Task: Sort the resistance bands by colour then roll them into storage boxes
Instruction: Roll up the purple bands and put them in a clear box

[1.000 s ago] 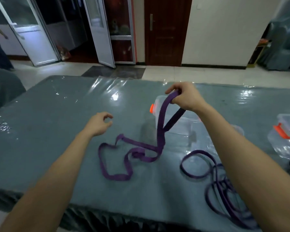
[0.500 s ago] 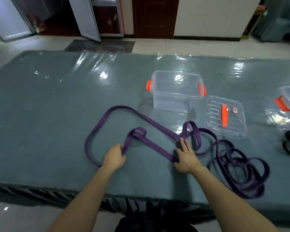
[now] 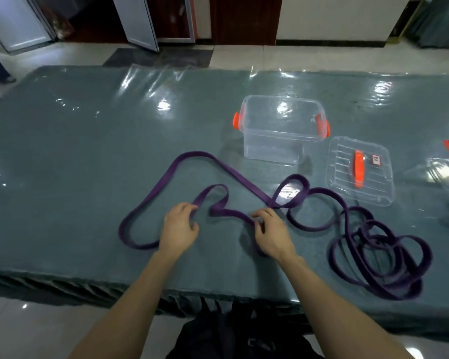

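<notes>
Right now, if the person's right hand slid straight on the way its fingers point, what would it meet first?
Probably the right hand meets another strand of the wide purple resistance band it pinches; the clear plastic storage box with orange latches lies beyond, though depth is unclear.

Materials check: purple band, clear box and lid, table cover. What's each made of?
The purple band: matte rubber or latex by the look, maybe fabric-faced; flat limp loops, no shine.
The storage box and lid: rigid clear plastic, glossy; see-through with sharp highlights, orange clips.
The table cover: grey-green cloth under clear film, probably; wrinkled glare on top.
</notes>
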Demonstrator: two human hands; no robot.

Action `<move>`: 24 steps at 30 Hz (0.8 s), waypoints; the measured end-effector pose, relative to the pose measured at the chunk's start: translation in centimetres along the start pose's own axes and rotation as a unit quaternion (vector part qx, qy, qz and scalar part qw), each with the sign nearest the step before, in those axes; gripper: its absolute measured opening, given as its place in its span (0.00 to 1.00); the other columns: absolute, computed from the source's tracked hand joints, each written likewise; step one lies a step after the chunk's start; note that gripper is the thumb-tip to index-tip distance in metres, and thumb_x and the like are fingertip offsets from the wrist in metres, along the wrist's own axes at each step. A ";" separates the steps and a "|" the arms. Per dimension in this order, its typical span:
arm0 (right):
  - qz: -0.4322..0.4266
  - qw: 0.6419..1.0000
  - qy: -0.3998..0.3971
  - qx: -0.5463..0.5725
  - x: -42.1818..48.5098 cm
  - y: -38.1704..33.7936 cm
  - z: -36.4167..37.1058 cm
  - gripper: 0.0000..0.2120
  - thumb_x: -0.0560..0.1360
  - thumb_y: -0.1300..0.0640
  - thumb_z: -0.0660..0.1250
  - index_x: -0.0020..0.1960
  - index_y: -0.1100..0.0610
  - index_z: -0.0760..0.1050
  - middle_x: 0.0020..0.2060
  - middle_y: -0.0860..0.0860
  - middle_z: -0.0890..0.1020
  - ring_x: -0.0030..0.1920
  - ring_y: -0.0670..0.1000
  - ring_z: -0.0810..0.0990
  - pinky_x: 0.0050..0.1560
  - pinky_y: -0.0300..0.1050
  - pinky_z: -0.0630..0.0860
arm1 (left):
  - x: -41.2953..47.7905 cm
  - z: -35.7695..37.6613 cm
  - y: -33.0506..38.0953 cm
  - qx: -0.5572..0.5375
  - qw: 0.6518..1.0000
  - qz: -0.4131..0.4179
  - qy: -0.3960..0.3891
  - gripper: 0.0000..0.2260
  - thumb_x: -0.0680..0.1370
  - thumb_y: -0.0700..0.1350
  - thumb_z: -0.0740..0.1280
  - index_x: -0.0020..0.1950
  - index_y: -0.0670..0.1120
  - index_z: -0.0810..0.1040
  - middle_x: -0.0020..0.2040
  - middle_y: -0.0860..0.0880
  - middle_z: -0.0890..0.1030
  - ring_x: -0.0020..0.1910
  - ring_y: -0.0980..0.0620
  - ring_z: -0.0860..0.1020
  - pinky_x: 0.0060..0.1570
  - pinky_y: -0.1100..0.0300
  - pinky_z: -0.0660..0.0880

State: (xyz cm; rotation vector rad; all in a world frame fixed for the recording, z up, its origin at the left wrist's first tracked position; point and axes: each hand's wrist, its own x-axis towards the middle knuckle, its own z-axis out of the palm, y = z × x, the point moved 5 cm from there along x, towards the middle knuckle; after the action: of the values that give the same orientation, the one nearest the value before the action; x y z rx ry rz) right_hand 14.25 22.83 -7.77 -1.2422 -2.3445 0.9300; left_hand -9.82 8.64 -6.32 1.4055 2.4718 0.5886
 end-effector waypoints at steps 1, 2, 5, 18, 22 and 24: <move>0.014 0.999 0.033 0.018 -0.3 0.2 -0.2 0.17 0.81 0.67 0.63 0.66 0.57 0.81 0.64 0.50 0.79 0.64 0.52 0.80 0.68 0.50 0.77 | -0.1 1.5 1.4 -0.005 0.999 0.033 -0.036 0.23 0.78 0.38 0.73 0.74 0.44 0.80 0.74 0.43 0.78 0.75 0.41 0.75 0.77 0.44 0.69; 0.032 0.996 0.075 0.032 -0.8 0.5 -0.6 0.20 0.78 0.70 0.63 0.67 0.57 0.80 0.66 0.49 0.77 0.65 0.52 0.79 0.69 0.49 0.77 | 0.0 2.8 2.4 -0.004 0.996 0.058 -0.062 0.25 0.79 0.39 0.72 0.77 0.46 0.77 0.79 0.44 0.75 0.78 0.42 0.72 0.80 0.45 0.66; 0.089 0.982 0.164 0.039 -2.2 2.2 -1.9 0.27 0.75 0.74 0.61 0.71 0.58 0.77 0.70 0.50 0.75 0.68 0.53 0.77 0.70 0.49 0.77 | 0.8 5.1 4.2 0.016 0.994 0.078 -0.073 0.30 0.83 0.41 0.70 0.84 0.51 0.69 0.86 0.47 0.65 0.83 0.45 0.65 0.82 0.45 0.64; 0.168 0.980 0.075 0.078 -3.0 4.6 -1.4 0.19 0.84 0.60 0.63 0.73 0.53 0.78 0.65 0.49 0.85 0.66 0.51 0.82 0.71 0.51 0.78 | 4.3 4.7 3.6 0.019 0.995 -0.040 -0.088 0.13 0.81 0.49 0.76 0.64 0.49 0.81 0.60 0.48 0.74 0.60 0.44 0.80 0.62 0.45 0.78; 0.131 0.977 0.069 0.151 -2.1 2.2 -0.8 0.23 0.82 0.69 0.60 0.73 0.55 0.79 0.64 0.51 0.85 0.63 0.49 0.84 0.70 0.54 0.79 | 3.6 1.9 3.7 -0.253 0.966 -0.053 -0.014 0.08 0.81 0.48 0.77 0.57 0.48 0.85 0.61 0.46 0.75 0.58 0.49 0.80 0.62 0.56 0.76; 0.140 0.965 0.074 0.211 -1.2 1.1 -0.8 0.29 0.78 0.75 0.56 0.73 0.56 0.79 0.64 0.50 0.84 0.61 0.49 0.84 0.69 0.55 0.81 | 3.5 -1.1 3.9 -0.358 0.929 -0.064 0.063 0.01 0.83 0.46 0.74 0.53 0.51 0.84 0.61 0.48 0.79 0.55 0.55 0.83 0.59 0.59 0.77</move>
State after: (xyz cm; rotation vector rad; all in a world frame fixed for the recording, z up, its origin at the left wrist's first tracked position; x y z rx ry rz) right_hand 16.02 22.63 -7.91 -1.4179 -1.7599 1.2923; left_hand -9.01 13.17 -3.59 0.9214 2.0560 1.4008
